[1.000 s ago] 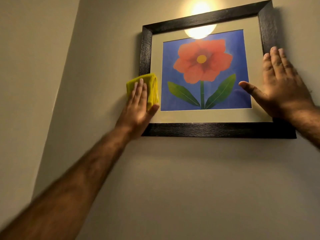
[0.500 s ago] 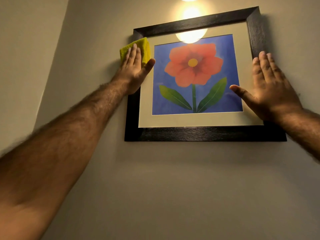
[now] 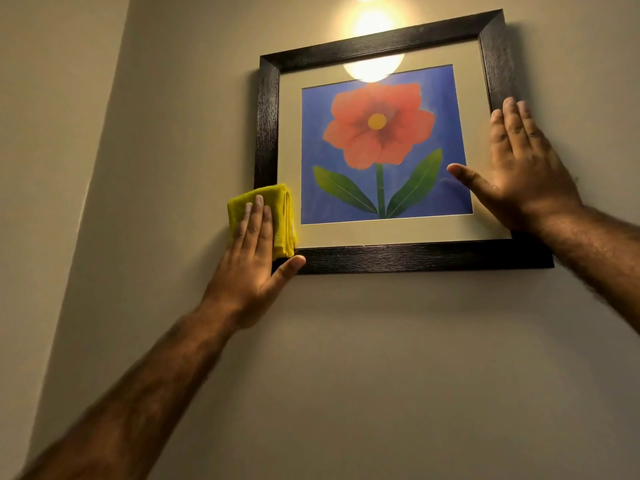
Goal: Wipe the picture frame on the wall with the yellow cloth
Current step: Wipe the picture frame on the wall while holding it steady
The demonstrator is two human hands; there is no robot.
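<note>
A dark wooden picture frame [image 3: 415,258] hangs on the wall, holding a red flower print on blue with a cream mat. My left hand [image 3: 252,265] presses a folded yellow cloth [image 3: 280,216] flat against the frame's lower left corner, fingers on top of the cloth, thumb on the bottom rail. My right hand [image 3: 523,168] lies flat and open against the frame's right side, fingers on the dark rail, thumb spread over the mat. The lower left corner of the frame is hidden under the cloth.
A beige wall [image 3: 381,375] runs all around the frame. A wall corner [image 3: 100,168] lies to the left. A bright lamp glow [image 3: 372,22] sits above the frame and reflects in the glass near its top.
My left hand has slid the cloth down the left rail from the upper left corner to the lower left corner. My right hand stays flat on the right side.
</note>
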